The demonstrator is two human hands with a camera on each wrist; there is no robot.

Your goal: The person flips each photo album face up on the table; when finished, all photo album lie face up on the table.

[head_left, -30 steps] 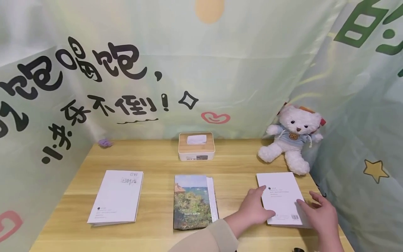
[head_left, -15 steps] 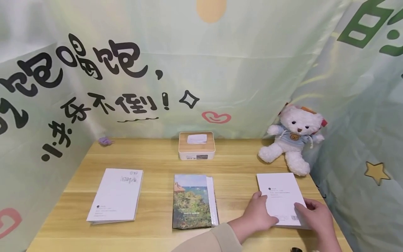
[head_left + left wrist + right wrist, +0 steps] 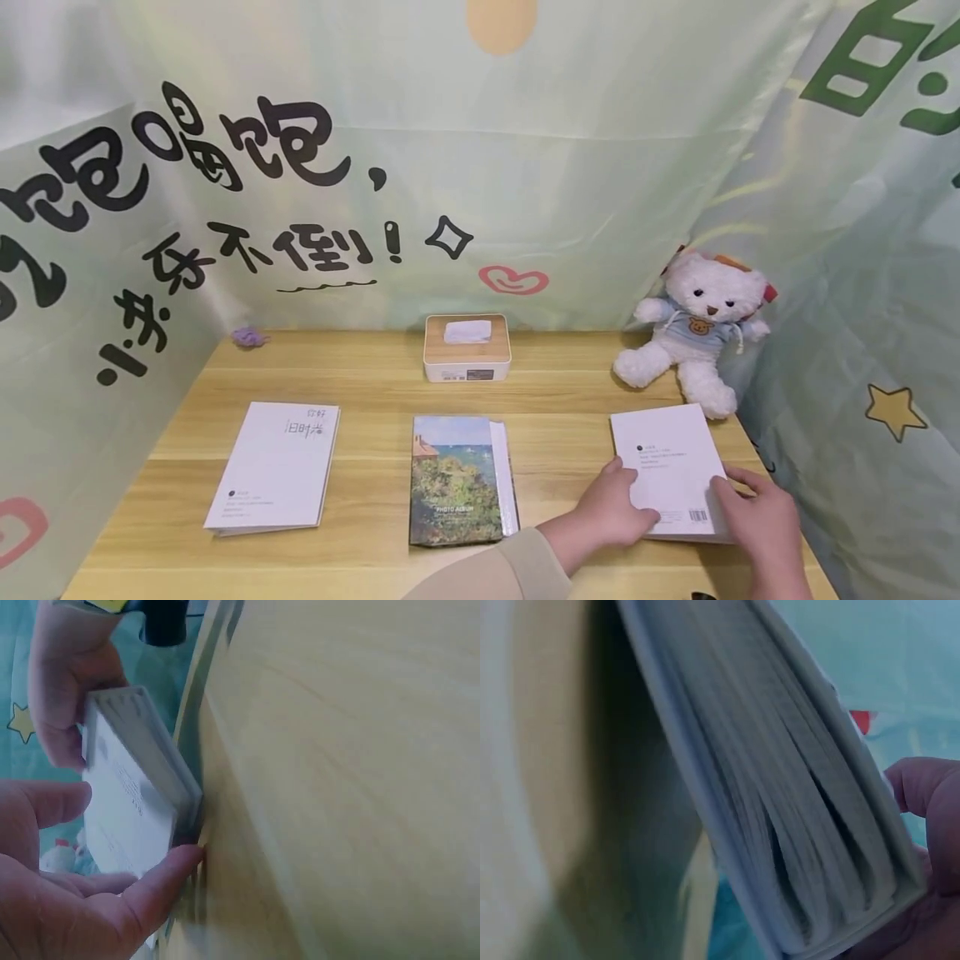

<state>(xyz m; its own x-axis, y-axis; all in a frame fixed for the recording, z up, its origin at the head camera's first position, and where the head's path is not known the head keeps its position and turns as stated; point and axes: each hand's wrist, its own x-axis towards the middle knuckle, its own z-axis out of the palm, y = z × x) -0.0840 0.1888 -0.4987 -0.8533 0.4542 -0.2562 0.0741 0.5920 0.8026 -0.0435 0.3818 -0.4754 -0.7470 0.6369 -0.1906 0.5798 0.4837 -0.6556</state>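
A white photo album [image 3: 667, 467] with small print and a barcode lies at the right of the table in the head view. My right hand [image 3: 761, 517] grips its right edge, thumb on the cover and fingers beneath. That side is tilted up, and the right wrist view shows the thick page block [image 3: 772, 780] above the tabletop. At the opposite edge, my left hand [image 3: 611, 504] has its thumb and fingers spread against the album. In the left wrist view, one left fingertip [image 3: 187, 859] sits low at the album's edge near the wood.
A painted-cover photo album [image 3: 457, 483] lies mid-table, and another white album [image 3: 273, 467] is at the left. Behind them stand a tissue box [image 3: 467, 350] and a white teddy bear [image 3: 693, 329]. A small purple object [image 3: 249, 337] is in the back left corner. Printed fabric surrounds the table.
My right hand has closed from beside the album onto its right edge, and that side has lifted a little. My left hand has shifted slightly toward the album's near end.
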